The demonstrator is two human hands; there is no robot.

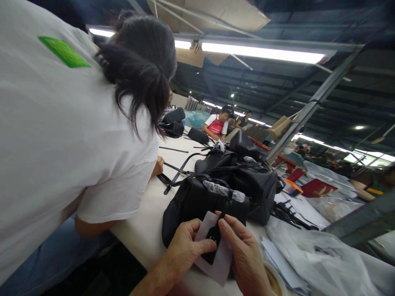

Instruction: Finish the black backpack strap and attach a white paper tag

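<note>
At the bottom centre my left hand (pixel 185 244) and my right hand (pixel 243 250) pinch a small black tag (pixel 212 242) that lies against a white sheet of wrapping paper (pixel 220 259). The fingers of both hands are closed on it. The tag hangs from a black handbag (pixel 191 201) that sits on the white table (pixel 148 222) right behind my hands. Part of the bag's handle is wrapped in clear plastic (pixel 222 190).
A co-worker in a white T-shirt (pixel 61 144) leans over the table at left, very close. More black bags (pixel 256 181) and loose straps (pixel 175 172) lie behind. Plastic bags (pixel 314 255) and papers cover the right side. Other people sit farther back.
</note>
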